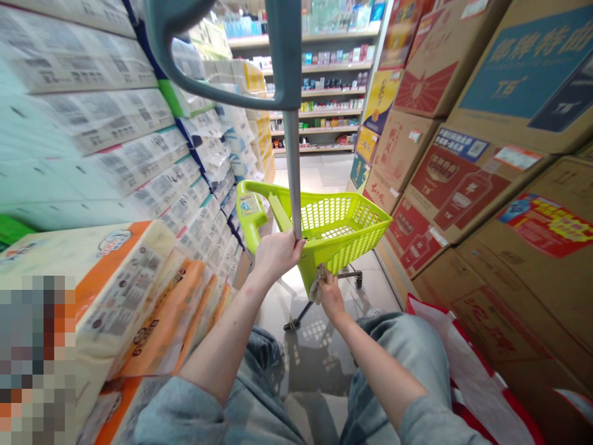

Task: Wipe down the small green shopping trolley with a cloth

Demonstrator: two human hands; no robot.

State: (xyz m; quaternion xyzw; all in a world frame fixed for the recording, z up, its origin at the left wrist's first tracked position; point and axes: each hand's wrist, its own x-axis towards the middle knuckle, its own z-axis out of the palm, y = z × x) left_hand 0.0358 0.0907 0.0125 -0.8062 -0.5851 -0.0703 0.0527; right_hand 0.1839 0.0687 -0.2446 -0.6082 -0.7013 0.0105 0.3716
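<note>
A lime-green plastic shopping cart (345, 250) with lattice sides stands tilted in the aisle ahead of me. From its near side a metal pole (293, 167) rises to a large grey loop handle (231, 99) close to the camera. My left hand (277, 254) is closed round the lower end of the pole, beside the basket rim. Lower and to the right, my right hand (332, 295) grips a crumpled greyish rag (317, 283) and presses it against the cart's near side. Some of the right fingers are hidden.
Packs of tissue paper (134, 296) are stacked along the left. Printed cardboard cartons (467, 179) form a wall on the right, with a red and white bag (467, 352) by my knee. Shelves of small goods (331, 83) stand at the back. Dark casters (291, 324) rest on the tiles.
</note>
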